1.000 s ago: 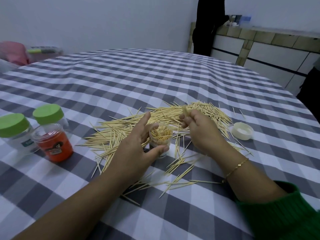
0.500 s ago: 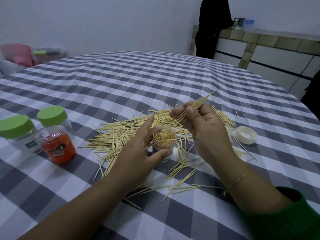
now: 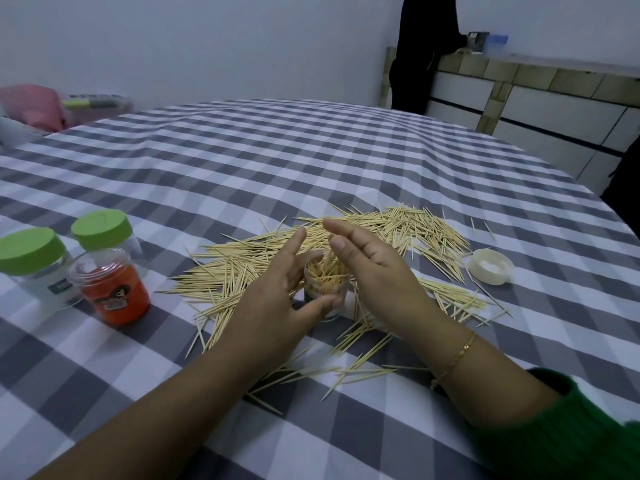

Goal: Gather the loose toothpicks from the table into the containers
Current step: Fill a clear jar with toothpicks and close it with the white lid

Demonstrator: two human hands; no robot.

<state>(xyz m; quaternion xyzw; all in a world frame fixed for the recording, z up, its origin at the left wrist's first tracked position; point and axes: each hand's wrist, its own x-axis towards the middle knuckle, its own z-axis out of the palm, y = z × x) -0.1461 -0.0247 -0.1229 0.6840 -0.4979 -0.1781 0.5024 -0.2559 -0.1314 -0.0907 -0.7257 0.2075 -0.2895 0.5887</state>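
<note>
A small clear container (image 3: 323,284) partly filled with toothpicks stands upright in the middle of the checked tablecloth. My left hand (image 3: 277,299) holds it from the left, thumb curled round its near side and fingers behind it. My right hand (image 3: 372,271) hovers just right of the container's mouth with relaxed fingers and nothing in it. Loose toothpicks (image 3: 408,226) lie in a wide heap behind and around both hands, with more scattered in front (image 3: 349,370).
A white lid (image 3: 490,266) lies at the right of the heap. At the left stand an open orange container (image 3: 110,285) and two green-lidded containers (image 3: 33,261) (image 3: 104,230). A person in black (image 3: 420,53) stands at a counter beyond the table.
My right hand held a bunch of toothpicks above the container half a second ago; now it is lower beside the mouth and empty. The left hand stays on the container.
</note>
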